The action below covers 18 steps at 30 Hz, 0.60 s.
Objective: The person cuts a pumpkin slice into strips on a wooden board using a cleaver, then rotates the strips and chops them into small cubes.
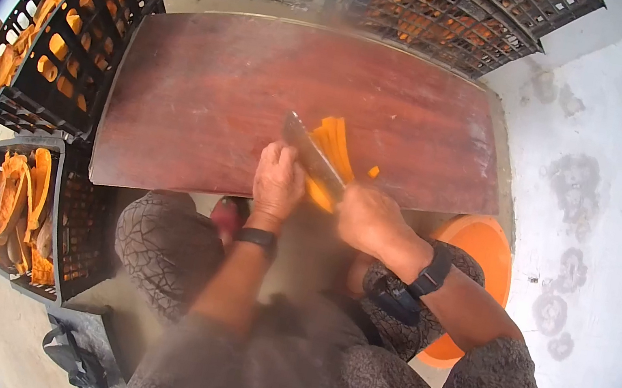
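My right hand (374, 219) is closed around the handle of a broad-bladed kitchen knife (315, 157), its blade pointing up and to the left over the table. My left hand (278, 182) is closed beside the blade, fingers curled against a piece of pumpkin (318, 193); its fingertips are partly hidden. That orange piece lies on the near side of the blade, by the table's front edge. Cut pumpkin strips (334, 142) fan out on the far side of the knife. A small orange bit (374, 172) lies to their right.
The reddish wooden table (206, 86) spans the middle. Black crates of orange pieces stand at the upper left (79, 32), lower left (77, 237) and back (448, 11). An orange basin (492, 265) sits right of my knee, near the white wall (606, 202).
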Motion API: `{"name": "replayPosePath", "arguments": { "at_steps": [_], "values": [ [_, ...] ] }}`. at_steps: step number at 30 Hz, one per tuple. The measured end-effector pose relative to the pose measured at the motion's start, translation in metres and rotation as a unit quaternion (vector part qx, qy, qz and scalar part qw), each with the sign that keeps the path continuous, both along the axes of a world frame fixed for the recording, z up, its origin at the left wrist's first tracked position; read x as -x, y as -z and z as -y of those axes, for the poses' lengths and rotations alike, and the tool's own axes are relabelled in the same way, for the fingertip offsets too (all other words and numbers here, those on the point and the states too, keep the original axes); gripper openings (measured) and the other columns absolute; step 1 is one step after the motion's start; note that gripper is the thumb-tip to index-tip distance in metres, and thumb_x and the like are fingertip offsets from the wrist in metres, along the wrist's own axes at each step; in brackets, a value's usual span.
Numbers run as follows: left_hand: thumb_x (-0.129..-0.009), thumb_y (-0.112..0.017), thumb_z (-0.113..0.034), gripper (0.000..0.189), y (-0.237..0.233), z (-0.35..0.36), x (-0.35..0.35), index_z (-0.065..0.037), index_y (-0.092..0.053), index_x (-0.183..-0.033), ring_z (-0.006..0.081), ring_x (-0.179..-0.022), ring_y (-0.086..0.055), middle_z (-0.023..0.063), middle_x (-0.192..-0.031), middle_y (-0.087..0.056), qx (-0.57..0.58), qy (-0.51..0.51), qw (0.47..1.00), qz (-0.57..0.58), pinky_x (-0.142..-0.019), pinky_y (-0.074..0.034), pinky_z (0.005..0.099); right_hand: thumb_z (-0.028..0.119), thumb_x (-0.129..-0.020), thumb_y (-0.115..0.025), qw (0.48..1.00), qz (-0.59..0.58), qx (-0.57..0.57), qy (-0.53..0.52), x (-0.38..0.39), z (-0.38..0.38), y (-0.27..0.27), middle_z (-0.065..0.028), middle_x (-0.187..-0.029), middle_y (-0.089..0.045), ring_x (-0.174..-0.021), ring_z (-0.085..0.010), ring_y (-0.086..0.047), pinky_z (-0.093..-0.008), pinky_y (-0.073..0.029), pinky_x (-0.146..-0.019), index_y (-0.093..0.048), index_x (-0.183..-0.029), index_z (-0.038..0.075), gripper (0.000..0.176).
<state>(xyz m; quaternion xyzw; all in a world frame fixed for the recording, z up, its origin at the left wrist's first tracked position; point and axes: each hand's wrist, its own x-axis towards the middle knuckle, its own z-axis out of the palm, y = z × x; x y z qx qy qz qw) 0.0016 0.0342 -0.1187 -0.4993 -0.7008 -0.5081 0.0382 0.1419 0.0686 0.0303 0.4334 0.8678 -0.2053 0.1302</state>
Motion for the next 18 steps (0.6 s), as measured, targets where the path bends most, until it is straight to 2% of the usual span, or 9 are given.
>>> {"name": "replayPosePath", "arguments": {
  "at_steps": [4, 6, 10, 12, 13, 15, 18],
  "values": [
    [-0.073, -0.058, 0.005, 0.019, 0.000, -0.001, -0.001, -0.004, -0.053, -0.089, 0.0362, -0.089, -0.055, 0.0153, -0.092, -0.055, 0.006, 0.009, 1.000, 0.015, -0.077, -0.048, 0.0431, 0.015, -0.082, -0.059, 1.000, -0.028, -0.002, 0.000, -0.005, 0.006, 0.013, -0.0262, -0.084, -0.066, -0.083, -0.0427, -0.065, -0.0483, -0.051, -0.075, -0.065, -0.086, -0.003, 0.020],
    [-0.073, -0.058, 0.004, 0.019, -0.002, -0.003, -0.001, -0.004, -0.053, -0.090, 0.0362, -0.089, -0.055, 0.0153, -0.092, -0.055, 0.010, 0.009, 1.000, 0.016, -0.077, -0.048, 0.0431, 0.015, -0.082, -0.058, 0.998, -0.047, -0.045, 0.025, -0.005, 0.008, 0.032, -0.0260, -0.081, -0.065, -0.081, -0.0432, -0.064, -0.0489, -0.051, -0.074, -0.063, -0.081, -0.003, 0.019],
    [-0.072, -0.059, 0.003, 0.020, -0.009, 0.000, -0.002, -0.004, -0.052, -0.090, 0.0358, -0.088, -0.054, 0.0148, -0.089, -0.053, 0.029, 0.019, 0.999, 0.034, -0.077, -0.048, 0.0431, 0.014, -0.082, -0.058, 0.991, -0.104, -0.034, 0.080, -0.002, 0.004, 0.047, -0.0251, -0.079, -0.065, -0.080, -0.0427, -0.064, -0.0494, -0.051, -0.073, -0.062, -0.080, -0.003, 0.018],
    [-0.072, -0.059, 0.003, 0.019, -0.008, 0.000, -0.003, -0.004, -0.052, -0.089, 0.0355, -0.088, -0.054, 0.0145, -0.089, -0.053, 0.034, 0.024, 0.999, 0.031, -0.076, -0.048, 0.0430, 0.014, -0.082, -0.058, 0.993, -0.091, -0.071, 0.002, -0.008, 0.002, 0.055, -0.0242, -0.078, -0.065, -0.080, -0.0423, -0.065, -0.0495, -0.051, -0.073, -0.061, -0.084, -0.003, 0.017],
    [-0.072, -0.059, 0.003, 0.019, -0.007, -0.001, -0.002, -0.004, -0.051, -0.088, 0.0352, -0.087, -0.054, 0.0142, -0.088, -0.052, 0.040, 0.020, 0.999, 0.028, -0.076, -0.047, 0.0429, 0.014, -0.082, -0.058, 0.993, -0.091, -0.074, 0.002, -0.009, 0.002, 0.053, -0.0242, -0.078, -0.065, -0.080, -0.0423, -0.065, -0.0495, -0.051, -0.073, -0.061, -0.084, -0.003, 0.017],
    [-0.072, -0.059, 0.003, 0.019, -0.006, 0.001, -0.002, -0.004, -0.051, -0.088, 0.0349, -0.087, -0.054, 0.0140, -0.087, -0.052, 0.040, 0.023, 0.998, 0.039, -0.076, -0.047, 0.0431, 0.008, -0.079, -0.058, 0.990, -0.116, -0.067, 0.037, -0.007, 0.006, 0.047, -0.0188, -0.079, -0.066, -0.079, -0.0356, -0.066, -0.0440, -0.052, -0.071, -0.060, -0.081, 0.002, 0.007],
    [-0.071, -0.058, 0.004, 0.020, -0.006, 0.000, -0.002, -0.004, -0.051, -0.088, 0.0348, -0.086, -0.053, 0.0136, -0.087, -0.052, 0.035, 0.031, 0.998, 0.041, -0.076, -0.047, 0.0433, 0.007, -0.077, -0.058, 0.993, -0.090, -0.078, 0.019, -0.003, 0.006, 0.044, -0.0194, -0.079, -0.066, -0.080, -0.0360, -0.066, -0.0435, -0.052, -0.071, -0.060, -0.081, 0.002, 0.007]
  ]
}}
